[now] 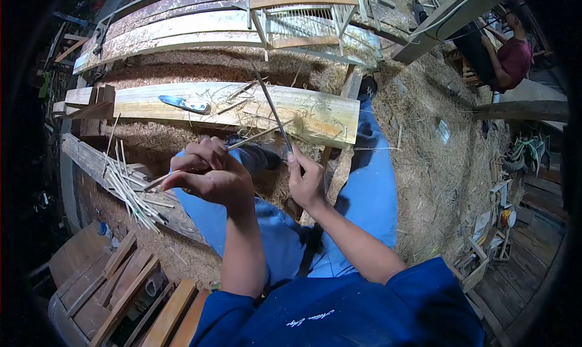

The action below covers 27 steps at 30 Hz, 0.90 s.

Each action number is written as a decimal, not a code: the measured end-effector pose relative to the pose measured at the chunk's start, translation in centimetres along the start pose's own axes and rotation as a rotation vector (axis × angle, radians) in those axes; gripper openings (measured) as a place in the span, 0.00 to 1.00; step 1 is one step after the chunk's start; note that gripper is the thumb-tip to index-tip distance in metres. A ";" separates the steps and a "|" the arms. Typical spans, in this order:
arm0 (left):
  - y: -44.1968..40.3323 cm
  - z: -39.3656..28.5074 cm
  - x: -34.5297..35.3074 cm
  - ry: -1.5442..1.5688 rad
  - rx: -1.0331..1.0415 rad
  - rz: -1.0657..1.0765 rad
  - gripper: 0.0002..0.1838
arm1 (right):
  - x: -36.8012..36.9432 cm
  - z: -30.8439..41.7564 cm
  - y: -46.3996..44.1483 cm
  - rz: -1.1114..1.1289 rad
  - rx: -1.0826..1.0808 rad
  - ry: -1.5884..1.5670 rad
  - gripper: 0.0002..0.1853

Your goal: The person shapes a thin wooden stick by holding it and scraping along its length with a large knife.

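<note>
My left hand [209, 174] is closed around a thin bamboo strip [260, 135], which slants up to the right in front of me. In my right hand [308, 182] is a long, narrow, dark-bladed knife [270, 102], its tip pointing up and away. The strip's far end lies close to the blade; I cannot tell if they touch. Beyond both hands is a wooden plank [327, 107] strewn with shavings and short strip pieces. A second knife [183, 104], with a bluish blade and pale handle, rests on it.
Loose strips [132, 192] lie across a board [85, 154] at left. A spindled wooden frame [303, 0] stands on the far bench [200, 39]. Shavings cover the floor [427, 183]. Another person [512, 59] sits at upper right beyond a post [445, 28]. Timber pieces [167, 316] lie lower left.
</note>
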<state>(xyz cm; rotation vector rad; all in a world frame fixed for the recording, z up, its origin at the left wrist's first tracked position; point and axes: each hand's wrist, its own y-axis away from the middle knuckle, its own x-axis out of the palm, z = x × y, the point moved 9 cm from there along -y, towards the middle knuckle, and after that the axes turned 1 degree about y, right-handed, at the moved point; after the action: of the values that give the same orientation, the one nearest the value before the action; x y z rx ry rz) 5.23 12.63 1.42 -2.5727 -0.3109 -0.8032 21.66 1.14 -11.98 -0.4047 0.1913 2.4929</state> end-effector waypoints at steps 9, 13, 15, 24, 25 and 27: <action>0.5 0.2 0.5 0.053 -0.037 0.036 0.33 | -0.2 1.2 1.2 -0.039 -0.250 -0.023 0.18; 0.4 0.3 0.5 0.020 -0.044 0.071 0.34 | -0.7 -5.0 -0.9 0.013 0.155 0.129 0.18; 0.8 0.9 1.2 0.057 -0.052 0.060 0.34 | -0.8 -3.9 -0.4 -0.014 0.101 0.100 0.18; 0.6 0.3 0.4 0.042 -0.058 0.019 0.34 | -1.1 -0.8 -0.2 -0.061 -0.149 0.012 0.18; 0.6 0.5 0.6 0.099 -0.080 0.056 0.35 | -1.4 -2.7 -0.7 -0.020 0.005 0.006 0.19; 0.8 0.9 1.1 0.158 -0.108 0.092 0.35 | -1.8 -4.8 -0.6 0.083 0.190 0.118 0.19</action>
<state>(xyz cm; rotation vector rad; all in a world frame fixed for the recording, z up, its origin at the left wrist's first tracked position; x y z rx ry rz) 6.86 12.41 1.14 -2.5807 -0.1030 -1.0072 24.52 -0.42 -15.93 -0.4725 0.4976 2.5046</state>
